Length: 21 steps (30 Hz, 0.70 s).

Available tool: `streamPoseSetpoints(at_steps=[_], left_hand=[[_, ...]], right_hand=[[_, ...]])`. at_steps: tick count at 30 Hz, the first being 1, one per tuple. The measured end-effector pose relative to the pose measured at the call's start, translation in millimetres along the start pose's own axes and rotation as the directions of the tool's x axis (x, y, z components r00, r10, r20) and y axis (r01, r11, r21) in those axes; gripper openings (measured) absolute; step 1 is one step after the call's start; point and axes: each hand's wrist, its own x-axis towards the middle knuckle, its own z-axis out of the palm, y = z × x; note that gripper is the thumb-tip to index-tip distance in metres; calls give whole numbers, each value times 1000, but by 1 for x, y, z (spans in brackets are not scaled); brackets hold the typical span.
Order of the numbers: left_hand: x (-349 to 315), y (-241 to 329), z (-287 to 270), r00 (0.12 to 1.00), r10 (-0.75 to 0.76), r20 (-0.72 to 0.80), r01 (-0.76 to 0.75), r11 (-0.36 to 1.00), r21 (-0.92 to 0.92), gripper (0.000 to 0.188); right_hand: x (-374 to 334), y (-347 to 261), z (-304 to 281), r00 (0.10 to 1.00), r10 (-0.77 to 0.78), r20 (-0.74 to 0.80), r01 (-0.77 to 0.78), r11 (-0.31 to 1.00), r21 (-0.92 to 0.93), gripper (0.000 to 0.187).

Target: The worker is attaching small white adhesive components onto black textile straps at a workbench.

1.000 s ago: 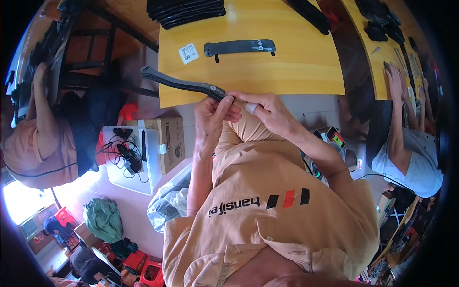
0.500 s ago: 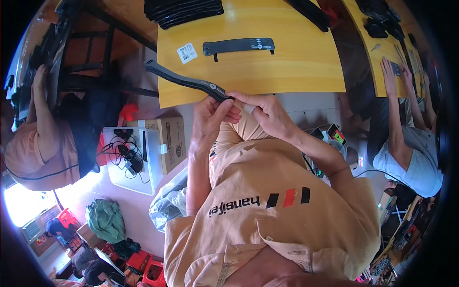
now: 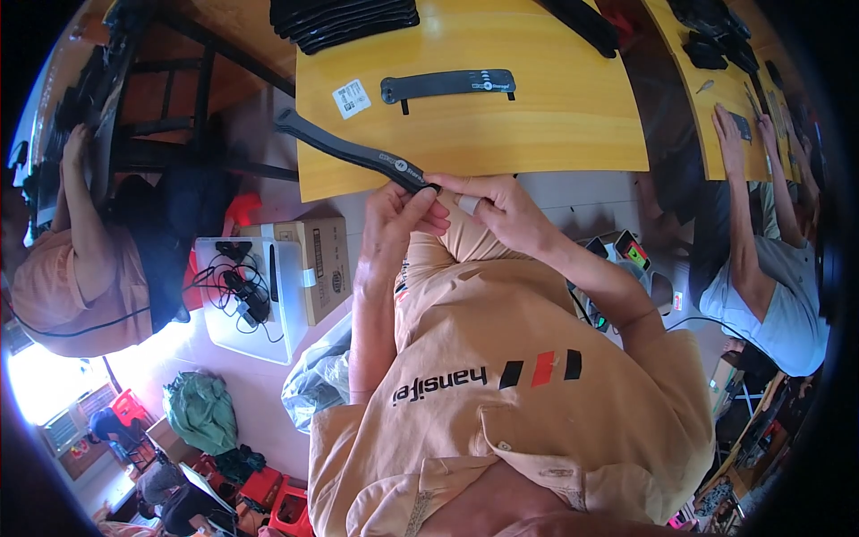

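My left hand [image 3: 396, 219] is closed around the near end of a small bundle of flat black straps [image 3: 344, 150]. The straps lie on top of each other and stretch up and to the left, past the table's front edge, with a pale print near my fingers. At the same end, my right hand [image 3: 506, 208] has its forefinger against the straps and its other fingers curled in. Exactly what its fingertips grip is partly hidden. On the table, another black strap [image 3: 447, 85] lies flat, with two short black tabs sticking out below it. A white label [image 3: 352, 98] lies to its left.
The yellow table [image 3: 555, 134] carries a stack of black folded goods [image 3: 344, 22] at the back left and a long black piece [image 3: 582, 25] at the back right. A clear bin of cables [image 3: 250, 309] and a cardboard box [image 3: 324, 268] stand left. Co-workers sit on both sides.
My hands and the strap bundle are almost unmoved; the whole view has shifted very slightly. At the right-hand table, a co-worker's hands have moved a little.
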Motion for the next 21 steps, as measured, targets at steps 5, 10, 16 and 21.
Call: streamPoseSetpoints(at_steps=[5, 10, 16, 21], left_hand=[[-3, 4, -4, 995, -91, 47, 96, 988, -118, 19], [-13, 21, 0, 989, -130, 73, 130, 991, 10, 20], [-30, 48, -5, 894, -321, 312, 253, 937, 240, 19], [-34, 46, -13, 796, -345, 497, 325, 937, 130, 18]], right_hand=[[-4, 2, -9, 991, -127, -33, 118, 973, -196, 47], [2, -23, -25, 998, -34, -47, 21, 968, -252, 24], [12, -54, -26, 885, -163, 437, 367, 822, -435, 16], [5, -66, -23, 823, -126, 554, 445, 749, -491, 19]])
